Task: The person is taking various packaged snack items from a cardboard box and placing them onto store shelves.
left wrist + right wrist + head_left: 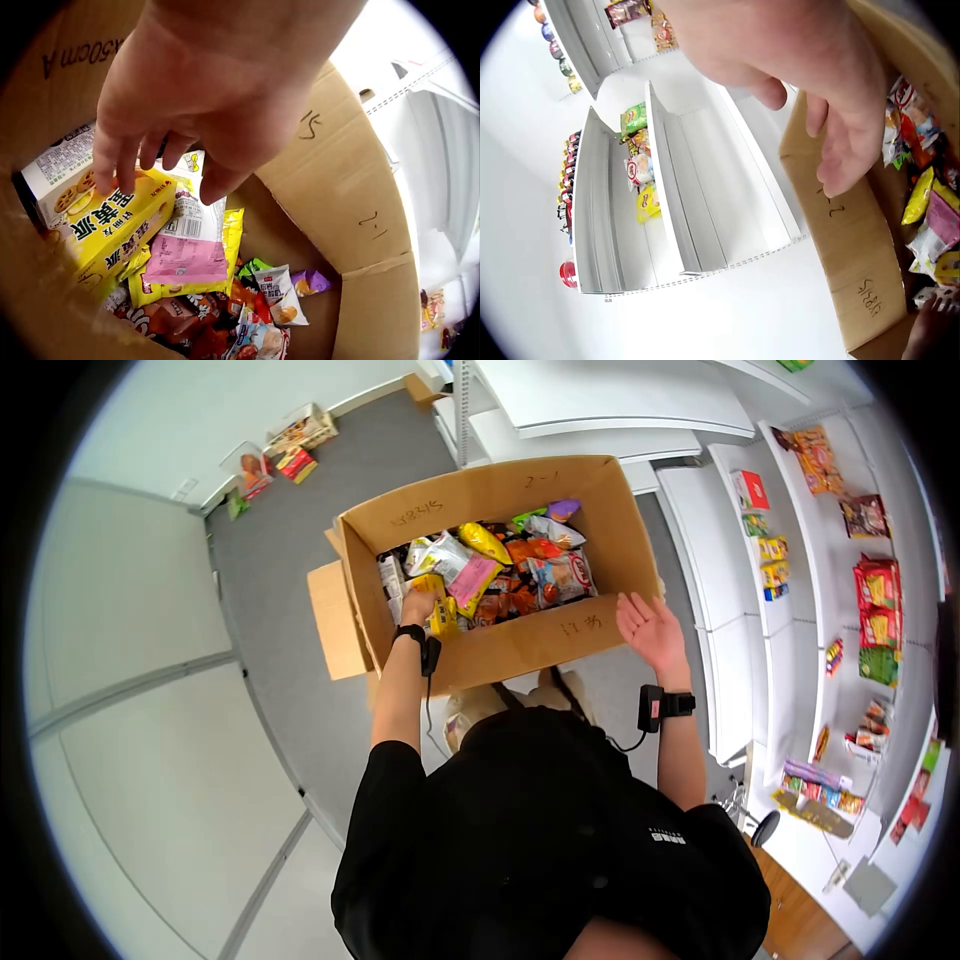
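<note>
A large open cardboard box (500, 653) holds a heap of snack packs. My left hand (420, 606) reaches down inside its left end, fingers loosely bent over a yellow snack carton (124, 225), fingertips right at the carton's upper edge. The thumb stands apart, over a white and pink pouch (187, 251). Beside the carton is a white box with printed text (64, 169). My right hand (652, 632) is held palm up at the box's right rim, fingers extended, with nothing in it.
White shelves (610, 395) stand beyond the box, and a snack rack (800, 560) runs along the right. Several packages, including a red and yellow box (296, 464), lie on the floor by the far wall. A box flap (335, 622) sticks out on the left.
</note>
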Available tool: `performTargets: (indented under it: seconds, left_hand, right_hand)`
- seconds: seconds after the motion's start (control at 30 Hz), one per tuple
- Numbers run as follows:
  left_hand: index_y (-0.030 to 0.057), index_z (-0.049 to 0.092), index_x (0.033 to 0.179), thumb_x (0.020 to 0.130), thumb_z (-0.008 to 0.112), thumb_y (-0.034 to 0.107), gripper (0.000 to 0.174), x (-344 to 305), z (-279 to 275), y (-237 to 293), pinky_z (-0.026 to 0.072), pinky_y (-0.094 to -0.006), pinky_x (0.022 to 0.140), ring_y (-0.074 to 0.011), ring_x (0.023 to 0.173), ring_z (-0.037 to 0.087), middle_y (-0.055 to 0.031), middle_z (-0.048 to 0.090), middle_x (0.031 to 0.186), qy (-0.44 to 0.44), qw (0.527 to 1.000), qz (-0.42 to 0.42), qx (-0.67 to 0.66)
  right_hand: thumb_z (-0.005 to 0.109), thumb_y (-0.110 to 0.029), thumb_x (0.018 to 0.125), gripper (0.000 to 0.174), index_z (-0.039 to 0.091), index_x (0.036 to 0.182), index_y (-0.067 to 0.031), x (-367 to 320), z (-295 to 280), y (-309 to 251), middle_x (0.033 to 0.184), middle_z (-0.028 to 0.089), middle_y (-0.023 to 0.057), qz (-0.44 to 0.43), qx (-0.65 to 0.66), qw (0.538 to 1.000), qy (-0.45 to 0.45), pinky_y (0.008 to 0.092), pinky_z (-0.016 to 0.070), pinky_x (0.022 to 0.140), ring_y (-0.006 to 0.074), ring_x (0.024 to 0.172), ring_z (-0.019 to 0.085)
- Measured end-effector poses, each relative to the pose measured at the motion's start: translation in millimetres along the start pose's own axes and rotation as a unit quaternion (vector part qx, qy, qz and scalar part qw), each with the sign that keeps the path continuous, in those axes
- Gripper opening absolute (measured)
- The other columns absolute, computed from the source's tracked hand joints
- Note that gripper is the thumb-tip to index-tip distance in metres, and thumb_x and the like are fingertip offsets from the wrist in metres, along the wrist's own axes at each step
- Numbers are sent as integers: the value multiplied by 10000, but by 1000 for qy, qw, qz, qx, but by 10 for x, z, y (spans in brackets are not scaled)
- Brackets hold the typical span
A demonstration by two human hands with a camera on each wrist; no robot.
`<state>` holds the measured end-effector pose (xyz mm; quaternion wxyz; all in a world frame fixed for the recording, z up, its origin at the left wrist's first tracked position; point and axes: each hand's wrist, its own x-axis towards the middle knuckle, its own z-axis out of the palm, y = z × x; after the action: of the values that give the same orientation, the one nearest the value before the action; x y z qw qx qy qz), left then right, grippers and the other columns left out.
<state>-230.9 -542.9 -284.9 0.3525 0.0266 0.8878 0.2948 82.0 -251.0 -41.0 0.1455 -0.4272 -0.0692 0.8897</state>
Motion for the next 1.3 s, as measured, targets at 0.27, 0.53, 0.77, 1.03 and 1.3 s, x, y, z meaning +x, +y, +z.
performTargets:
  seconds: [0.27, 0.53, 0.77, 1.03, 1.3]
  left_hand:
    - [71, 492, 1267, 795, 533, 329, 539, 608, 227, 65, 428, -425, 962, -369, 1169, 508, -221, 508, 1280, -51, 987, 15, 154]
    - [29, 296, 1396, 791, 595, 276, 719, 550, 180, 246, 461, -426, 921, -342, 1143, 527, -203, 336, 1431, -228, 911, 3, 343]
    - [45, 439, 1337, 765, 631, 276, 646, 573, 198, 149, 381, -427, 1016, -353, 1289, 385, -203, 435, 1372, -185, 912, 81, 357]
    - [23, 682, 1037, 731, 643, 606, 659, 1220, 512, -217, 432, -389, 913, -303, 1080, 554, -184, 557, 1242, -344, 857, 17, 383]
    - [62, 664, 1015, 697, 669, 535, 570, 1505, 557, -287, 472, -375, 755, -233, 937, 563, -105, 573, 1209, -402, 813, 4, 422]
  right_hand:
    - [468, -294, 949, 371, 488, 1186, -9, -796, -627, 196, 1264, 526, 173, -94, 26, 994, 46, 412, 410, 975, 287, 1136, 520]
    - [472, -324, 946, 391, 492, 1191, -21, -1170, -1034, 560, 1295, 495, 175, -112, 75, 988, 75, 436, 388, 994, 293, 1165, 490]
    - [476, -328, 946, 397, 495, 1194, -19, -1258, -930, 665, 1289, 496, 178, -122, 74, 985, 95, 436, 392, 988, 294, 1134, 498]
    - [477, -337, 941, 371, 528, 1154, -37, -1566, -845, 1095, 1208, 557, 157, -187, 134, 958, 171, 422, 426, 948, 276, 1068, 544]
    - [487, -341, 933, 346, 550, 1092, -40, -1559, -857, 1373, 1168, 583, 151, -203, 137, 952, 182, 417, 435, 927, 269, 1040, 561]
